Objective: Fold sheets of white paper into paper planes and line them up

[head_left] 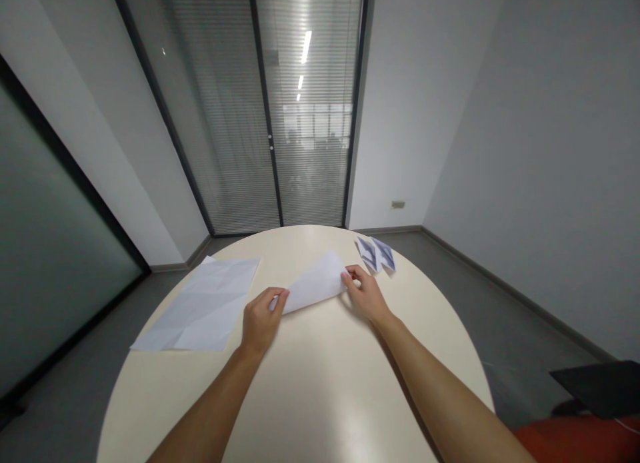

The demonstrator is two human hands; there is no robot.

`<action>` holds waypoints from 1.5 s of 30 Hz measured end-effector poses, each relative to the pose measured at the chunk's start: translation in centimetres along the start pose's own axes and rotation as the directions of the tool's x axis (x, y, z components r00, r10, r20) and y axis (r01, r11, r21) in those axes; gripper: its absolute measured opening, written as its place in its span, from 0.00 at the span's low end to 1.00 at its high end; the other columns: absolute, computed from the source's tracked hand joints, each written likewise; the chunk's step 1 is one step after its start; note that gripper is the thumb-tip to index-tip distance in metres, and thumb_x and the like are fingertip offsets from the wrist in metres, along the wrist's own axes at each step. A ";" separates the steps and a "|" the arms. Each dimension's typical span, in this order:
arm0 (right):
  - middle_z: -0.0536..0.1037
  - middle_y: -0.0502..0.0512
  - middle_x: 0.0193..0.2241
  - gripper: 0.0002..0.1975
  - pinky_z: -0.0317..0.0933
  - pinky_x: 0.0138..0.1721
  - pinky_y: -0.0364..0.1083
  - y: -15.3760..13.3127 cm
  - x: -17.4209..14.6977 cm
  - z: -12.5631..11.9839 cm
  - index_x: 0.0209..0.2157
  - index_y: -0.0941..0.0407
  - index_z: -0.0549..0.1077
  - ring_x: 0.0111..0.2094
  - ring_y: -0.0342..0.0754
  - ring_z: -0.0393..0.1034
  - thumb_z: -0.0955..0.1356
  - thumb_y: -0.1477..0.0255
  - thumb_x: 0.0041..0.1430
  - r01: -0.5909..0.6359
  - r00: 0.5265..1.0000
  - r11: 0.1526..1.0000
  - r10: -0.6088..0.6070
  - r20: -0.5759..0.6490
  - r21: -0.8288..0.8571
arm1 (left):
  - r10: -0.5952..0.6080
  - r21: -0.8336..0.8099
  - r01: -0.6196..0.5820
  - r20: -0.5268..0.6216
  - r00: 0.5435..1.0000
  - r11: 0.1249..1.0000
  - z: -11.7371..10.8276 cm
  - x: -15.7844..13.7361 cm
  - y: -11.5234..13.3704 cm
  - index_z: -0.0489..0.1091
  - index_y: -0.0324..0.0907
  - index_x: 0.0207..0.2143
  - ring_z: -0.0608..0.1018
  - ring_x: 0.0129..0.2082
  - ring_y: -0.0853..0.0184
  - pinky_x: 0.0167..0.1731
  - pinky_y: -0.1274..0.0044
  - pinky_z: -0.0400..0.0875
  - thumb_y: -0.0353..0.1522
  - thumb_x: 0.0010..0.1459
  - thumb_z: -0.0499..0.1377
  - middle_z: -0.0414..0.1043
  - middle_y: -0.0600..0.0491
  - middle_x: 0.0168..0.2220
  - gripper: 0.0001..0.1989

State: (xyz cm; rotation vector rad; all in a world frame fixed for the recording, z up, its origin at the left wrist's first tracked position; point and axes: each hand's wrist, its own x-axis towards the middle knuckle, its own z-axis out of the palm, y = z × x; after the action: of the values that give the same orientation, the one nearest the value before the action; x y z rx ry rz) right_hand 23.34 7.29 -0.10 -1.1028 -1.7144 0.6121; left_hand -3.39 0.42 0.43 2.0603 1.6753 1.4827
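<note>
Between my two hands is a folded white sheet of paper (pixel 315 283), roughly triangular, its long edge facing me and its point away. My left hand (pixel 263 318) pinches the left corner between thumb and fingers. At the opposite corner, my right hand (pixel 366 292) grips the paper the same way. The sheet is tilted a little, its right end farther from me. Whether its underside touches the tabletop I cannot tell.
A larger creased white sheet (pixel 205 306) lies on the left of the round cream table (pixel 310 396). Small folded papers with dark print (pixel 376 254) stand near the far right edge. A black flat object (pixel 600 386) is beyond the table at lower right, above something red (pixel 575 440).
</note>
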 end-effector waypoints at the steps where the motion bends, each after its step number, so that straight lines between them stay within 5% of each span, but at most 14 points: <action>1: 0.77 0.56 0.36 0.18 0.63 0.29 0.44 -0.1 0.1 0.0 0.42 0.54 0.73 0.40 0.52 0.71 0.63 0.54 0.66 -0.005 1.000 1.000 0.006 -0.014 0.011 | -0.014 -0.018 0.014 0.003 1.000 1.000 0.0 0.0 0.1 0.76 0.44 0.35 0.80 0.36 0.63 0.42 0.75 0.73 0.43 0.67 0.53 0.81 0.51 0.34 0.17; 5: 0.78 0.56 0.34 0.18 0.63 0.31 0.46 -0.5 0.2 0.1 0.41 0.55 0.74 0.35 0.51 0.70 0.64 0.54 0.66 -0.003 0.998 0.999 0.006 -0.070 0.044 | -0.078 -0.102 0.076 -0.017 0.997 0.992 0.1 0.2 0.6 0.76 0.43 0.33 0.80 0.36 0.62 0.42 0.73 0.74 0.43 0.64 0.55 0.81 0.51 0.34 0.16; 11: 0.78 0.56 0.35 0.19 0.62 0.30 0.46 -0.3 0.5 0.2 0.40 0.55 0.75 0.31 0.49 0.68 0.65 0.53 0.64 -0.011 0.991 0.992 0.028 -0.130 0.128 | -0.245 -0.344 0.238 0.021 0.969 0.908 0.5 0.6 1.0 0.67 0.45 0.59 0.79 0.51 0.59 0.46 0.70 0.74 0.41 0.62 0.59 0.79 0.47 0.48 0.24; 15: 0.78 0.57 0.37 0.19 0.64 0.36 0.48 0.2 0.7 0.3 0.44 0.56 0.75 0.35 0.51 0.71 0.65 0.55 0.64 -0.024 0.985 0.991 0.045 -0.164 0.128 | -0.265 -0.448 0.262 0.057 0.963 0.855 0.7 0.9 0.9 0.64 0.44 0.60 0.75 0.57 0.58 0.49 0.67 0.74 0.36 0.61 0.59 0.76 0.44 0.54 0.24; 20: 0.76 0.62 0.49 0.24 0.66 0.47 0.53 1.2 0.5 0.5 0.55 0.56 0.70 0.42 0.53 0.71 0.66 0.57 0.63 -0.015 0.986 1.000 0.018 -0.165 0.017 | -0.287 -0.287 0.281 0.021 0.958 0.916 1.1 0.8 0.2 0.73 0.43 0.46 0.78 0.53 0.60 0.54 0.66 0.72 0.33 0.62 0.54 0.78 0.46 0.49 0.12; 24: 0.72 0.63 0.56 0.22 0.58 0.61 0.58 1.1 0.1 0.4 0.56 0.54 0.71 0.56 0.58 0.66 0.66 0.60 0.64 0.093 0.995 0.975 -0.098 -0.017 -0.203 | -0.257 -0.170 0.265 0.067 0.964 0.949 1.6 0.3 -0.1 0.72 0.43 0.42 0.80 0.47 0.61 0.52 0.68 0.72 0.33 0.63 0.51 0.79 0.48 0.44 0.11; 27: 0.74 0.63 0.55 0.19 0.57 0.62 0.58 0.0 -0.6 0.9 0.54 0.55 0.74 0.58 0.58 0.65 0.65 0.62 0.66 0.128 0.989 0.947 -0.099 0.112 -0.296 | -0.258 0.013 0.258 0.123 0.958 0.966 1.6 -0.1 0.5 0.72 0.46 0.46 0.80 0.45 0.61 0.46 0.71 0.72 0.34 0.62 0.55 0.80 0.50 0.44 0.11; 31: 0.72 0.64 0.59 0.21 0.56 0.64 0.57 -1.7 -1.5 2.0 0.57 0.56 0.73 0.61 0.58 0.63 0.64 0.62 0.68 0.158 0.971 0.903 -0.068 0.230 -0.400 | -0.247 0.267 0.178 0.250 0.936 0.947 1.0 -0.3 2.1 0.74 0.49 0.49 0.81 0.39 0.62 0.38 0.75 0.70 0.35 0.62 0.57 0.81 0.53 0.40 0.13; 37: 0.65 0.67 0.65 0.26 0.47 0.67 0.62 -2.2 -2.2 2.2 0.64 0.58 0.67 0.67 0.61 0.55 0.62 0.60 0.70 0.183 0.907 0.860 0.039 0.418 -0.477 | -0.099 0.262 -0.019 0.429 0.898 0.965 0.5 -0.1 3.6 0.79 0.49 0.41 0.80 0.31 0.64 0.36 0.75 0.69 0.38 0.67 0.54 0.80 0.55 0.30 0.13; 41: 0.62 0.62 0.67 0.25 0.37 0.67 0.70 -2.0 -2.1 1.5 0.65 0.51 0.66 0.70 0.63 0.50 0.61 0.59 0.71 0.219 0.854 0.873 0.045 0.519 -0.436 | 0.078 0.138 -0.155 0.445 0.892 0.978 1.1 -0.3 2.8 0.77 0.47 0.48 0.78 0.49 0.61 0.53 0.70 0.70 0.35 0.65 0.55 0.80 0.49 0.48 0.14; 45: 0.60 0.60 0.68 0.27 0.34 0.67 0.71 -2.1 -2.0 1.2 0.66 0.50 0.63 0.70 0.63 0.47 0.59 0.57 0.71 0.251 0.819 0.884 0.023 0.573 -0.394 | 0.152 0.099 -0.251 0.570 0.808 0.963 1.9 -1.2 0.9 0.67 0.46 0.62 0.65 0.66 0.58 0.67 0.59 0.55 0.36 0.64 0.57 0.65 0.47 0.65 0.24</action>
State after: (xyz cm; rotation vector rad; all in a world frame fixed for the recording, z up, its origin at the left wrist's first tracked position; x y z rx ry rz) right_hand 21.69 4.65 0.14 -1.1900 -2.5282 0.4943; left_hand -1.29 0.03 -0.69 2.5007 1.4073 0.6583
